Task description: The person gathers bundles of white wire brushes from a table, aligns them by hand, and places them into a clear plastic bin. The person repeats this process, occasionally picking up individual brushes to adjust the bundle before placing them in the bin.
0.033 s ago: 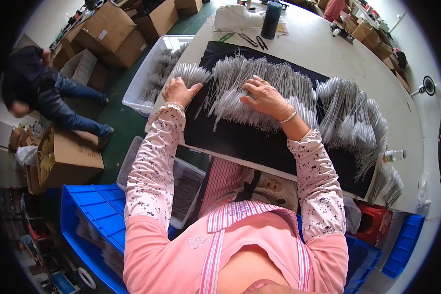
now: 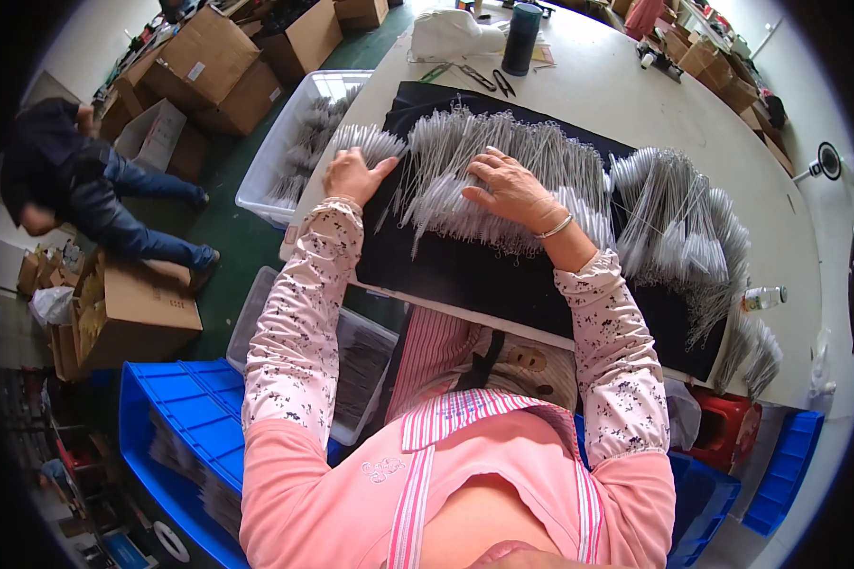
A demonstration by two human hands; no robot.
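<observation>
A wide row of thin wire brushes (image 2: 503, 142) with pale bristles and looped wire ends lies on a black cloth (image 2: 446, 266). My right hand (image 2: 514, 190) rests on the middle of this row, its fingers spread over the bristles and not closed on any. At the row's left end, my left hand (image 2: 354, 177) touches the near ends of a small brush bundle (image 2: 368, 142). Its thumb stands apart from the fingers, whose tips are partly hidden. Another heap of brushes (image 2: 674, 223) lies to the right, some hanging toward the table's edge.
On the white table (image 2: 626, 85) are a dark cylinder (image 2: 521, 40), snips (image 2: 503, 83) and a small bottle (image 2: 764, 299). A clear bin (image 2: 256, 180) of brushes stands left, blue crates (image 2: 185, 379) nearer. A person (image 2: 85, 180) bends over a carton (image 2: 147, 308) at far left.
My left hand has shifted very slightly to the right, and my right hand stays on the row. At far left, the other person's arms have moved a little.
</observation>
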